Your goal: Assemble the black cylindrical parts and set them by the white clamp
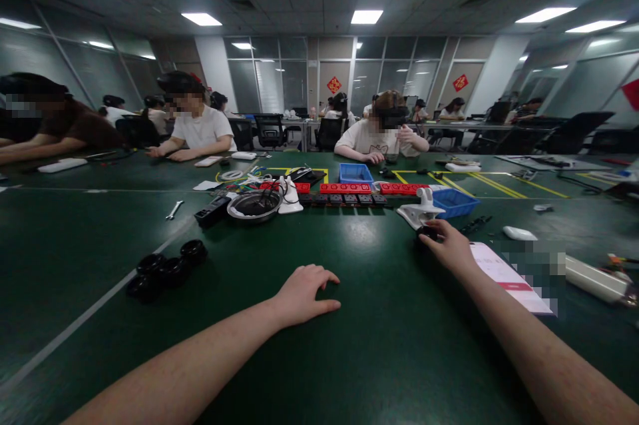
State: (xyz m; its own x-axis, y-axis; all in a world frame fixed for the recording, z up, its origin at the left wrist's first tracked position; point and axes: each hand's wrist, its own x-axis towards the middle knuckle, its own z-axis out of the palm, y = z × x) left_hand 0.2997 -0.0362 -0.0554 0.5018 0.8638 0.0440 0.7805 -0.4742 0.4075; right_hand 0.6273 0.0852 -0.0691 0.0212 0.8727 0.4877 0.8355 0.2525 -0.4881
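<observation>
My left hand (pixel 307 295) lies above the middle of the green table (pixel 349 358), its thumb and fingers apart with nothing between them. On the right, my right hand (pixel 452 248) has its fingers closed around a small black round part (pixel 428 236), partly hidden by the fingers. Just behind that part stands a white clip stand (pixel 422 212). Several shiny black round parts (pixel 174 270) sit in a cluster at the left, apart from both hands.
A metal bowl (pixel 254 217) with dark contents, a wrench (pixel 174 210), red power strips (pixel 344 188) and blue bins (pixel 454 202) (pixel 355 174) lie across the table. A white-and-pink sheet (pixel 514 282) is beside my right forearm. Co-workers (pixel 382 135) sit opposite.
</observation>
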